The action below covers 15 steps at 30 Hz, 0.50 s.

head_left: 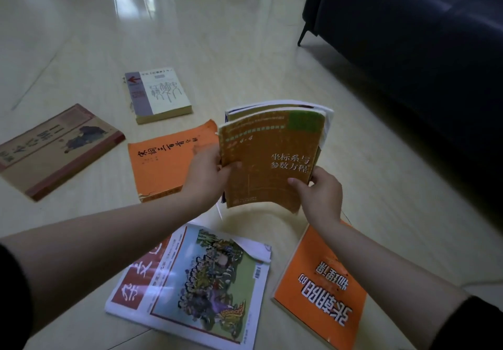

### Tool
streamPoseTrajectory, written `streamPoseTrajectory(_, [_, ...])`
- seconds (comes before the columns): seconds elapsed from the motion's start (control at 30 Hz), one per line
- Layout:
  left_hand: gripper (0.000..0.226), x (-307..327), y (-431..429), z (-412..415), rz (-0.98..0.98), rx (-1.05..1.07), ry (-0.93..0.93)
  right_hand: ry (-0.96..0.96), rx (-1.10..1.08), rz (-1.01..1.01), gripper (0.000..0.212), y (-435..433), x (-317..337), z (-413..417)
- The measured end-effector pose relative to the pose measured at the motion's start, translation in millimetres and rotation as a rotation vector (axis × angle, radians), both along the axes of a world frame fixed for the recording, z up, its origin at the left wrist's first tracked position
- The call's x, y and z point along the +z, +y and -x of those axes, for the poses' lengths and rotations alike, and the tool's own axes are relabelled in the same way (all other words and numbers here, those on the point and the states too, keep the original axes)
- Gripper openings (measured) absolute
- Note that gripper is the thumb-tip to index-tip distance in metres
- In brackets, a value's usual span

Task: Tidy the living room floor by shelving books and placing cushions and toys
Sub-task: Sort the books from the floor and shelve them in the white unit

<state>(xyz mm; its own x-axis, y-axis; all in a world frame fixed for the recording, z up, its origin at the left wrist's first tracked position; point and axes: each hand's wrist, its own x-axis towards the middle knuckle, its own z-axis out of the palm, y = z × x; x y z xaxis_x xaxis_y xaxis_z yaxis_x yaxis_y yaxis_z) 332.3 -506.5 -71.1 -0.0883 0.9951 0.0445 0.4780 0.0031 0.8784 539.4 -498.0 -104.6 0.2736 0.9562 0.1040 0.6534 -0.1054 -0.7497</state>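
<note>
Since nothing looks shelved yet, most of the books lie flat on the pale floor [245, 50]. The dark sofa [408, 50] stands beyond and to the right of the held stack [272, 159], the only thing lifted off the floor. Nearer the person than the stack lie the illustrated book [196, 289], below and left of it, and the orange book with white lettering [321, 292], below and right of it. Left of the stack lie the brown book [57, 150], well apart, and the plain orange book [168, 161], partly hidden by the stack's left edge. The white and purple book [159, 96] lies up and left of the stack. The stack is a few thin paperbacks held upright with the front cover facing the camera, probably so their edges can be squared before carrying. The left hand [209, 170] grips its left edge and the right hand [321, 194] its lower right corner. Each hand's fingers [231, 165] pinch the stack, thumb on the front cover and the rest hidden behind. No cushions or toys are in view.
</note>
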Motion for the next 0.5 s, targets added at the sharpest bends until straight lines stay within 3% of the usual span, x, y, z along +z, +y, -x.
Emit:
streamPoseTrajectory(0.17, [0.013,-5,0,-3,0.005,0.066,-0.056,0.198,0.001,0.023,0.008,-4,-12,3])
streamPoseTrajectory(0.27, [0.016,-15,-1,-2,0.074,0.042,-0.064,0.205,0.05,0.075,0.01,-6,-21,1])
streamPoseTrajectory(0.37, [0.033,-21,-1,-3,0.139,-0.007,-0.105,0.265,0.075,0.114,0.023,-9,-27,0])
streamPoseTrajectory(0.5, [0.041,-21,4,-5,0.149,-0.059,-0.068,0.32,0.104,0.091,0.022,-10,-28,-2])
